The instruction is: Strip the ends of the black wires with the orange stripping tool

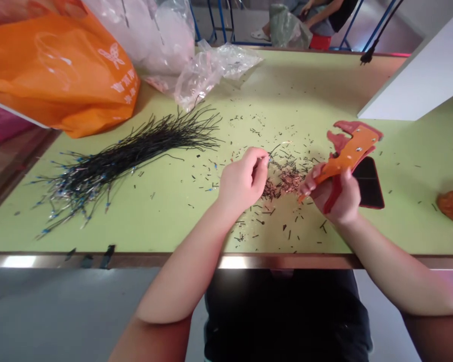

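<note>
Pale green tabletop (181, 213) running nearly edge to edge, pretty messy in the middle. Tall white panel (419, 65) at the back right, fat orange bag (60, 70) at the back left (kinda hogging that corner, tbh), with crinkly clear plastic (204, 70) just beside it.

Next size down, a big bundle of black wires (136, 146) over on the left, nearer to the left hand (241, 178) than to the right hand (345, 201). Lying at a slant, with blue-dotted ends toward the near left and plain dark ends toward the far right.

Then an orange-and-red plier-type tool (349, 156), probably a wire stripper. Held by the handles in the right hand, with fingers wrapped round. Long axis slanting from near left to far right, with the notched mouth facing left.

Over on the other side of the gap, the left hand, pinched narrow at the fingertips on a thin black wire (276, 148). Flat dark slab (370, 186), maybe a phone, just beside the right hand. Between the hands, a loose heap of coppery and dark clippings (290, 180).

Smallest of all, that thin wire: poking out rightward and slightly away from the body, roughly toward the tool's head. Not touching the tool, though. Can't tell how much wire is hidden in the fist.
</note>
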A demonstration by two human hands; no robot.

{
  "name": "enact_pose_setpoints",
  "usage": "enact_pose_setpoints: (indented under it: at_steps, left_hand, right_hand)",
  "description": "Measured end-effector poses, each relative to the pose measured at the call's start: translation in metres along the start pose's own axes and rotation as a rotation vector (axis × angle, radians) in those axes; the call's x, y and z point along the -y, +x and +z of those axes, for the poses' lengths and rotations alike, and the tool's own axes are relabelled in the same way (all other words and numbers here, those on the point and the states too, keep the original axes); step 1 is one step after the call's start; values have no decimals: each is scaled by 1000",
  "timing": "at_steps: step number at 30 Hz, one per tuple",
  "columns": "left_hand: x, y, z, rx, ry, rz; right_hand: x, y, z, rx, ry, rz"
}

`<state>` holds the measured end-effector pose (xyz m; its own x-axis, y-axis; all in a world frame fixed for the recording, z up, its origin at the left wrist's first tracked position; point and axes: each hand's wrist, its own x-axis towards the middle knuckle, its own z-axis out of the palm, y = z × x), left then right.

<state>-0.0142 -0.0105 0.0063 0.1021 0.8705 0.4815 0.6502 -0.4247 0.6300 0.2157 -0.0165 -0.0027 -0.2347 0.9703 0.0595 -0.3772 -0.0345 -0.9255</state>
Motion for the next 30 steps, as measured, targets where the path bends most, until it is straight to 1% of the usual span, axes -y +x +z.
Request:
enact_pose_setpoints:
  at_steps: [2, 5, 7, 10, 14, 19, 23, 28, 30]
  left_hand:
    - [-3, -2, 3, 4, 64, 48]
    - [-6, -6, 9, -11, 108, 155]
    - [-8, -9, 12, -22, 130, 210]
    - [-12, -13, 16, -5, 155, 250]
    - [-17, -16, 17, 15, 142, 284]
    - [-21, -17, 16, 28, 123, 309]
    - [-21, -17, 17, 54, 137, 285]
    - [-19, -16, 18, 7, 147, 237]
    - [-19, -16, 18, 19, 143, 239]
  right_hand:
    - [-10, -6, 7, 102, -37, 32]
    - [-17, -11, 9, 184, -23, 86]
    - [-19, -12, 9, 194, -19, 133]
    - [-23, -11, 6, 203, -38, 186]
    - [-29, -10, 3, 213, -35, 194]
    - [-33, -9, 1, 203, -61, 160]
    - [-35, -10, -1, 198, -109, 161]
    - [-31, -9, -2, 228, -95, 190]
    - [-32, -9, -3, 232, -89, 190]
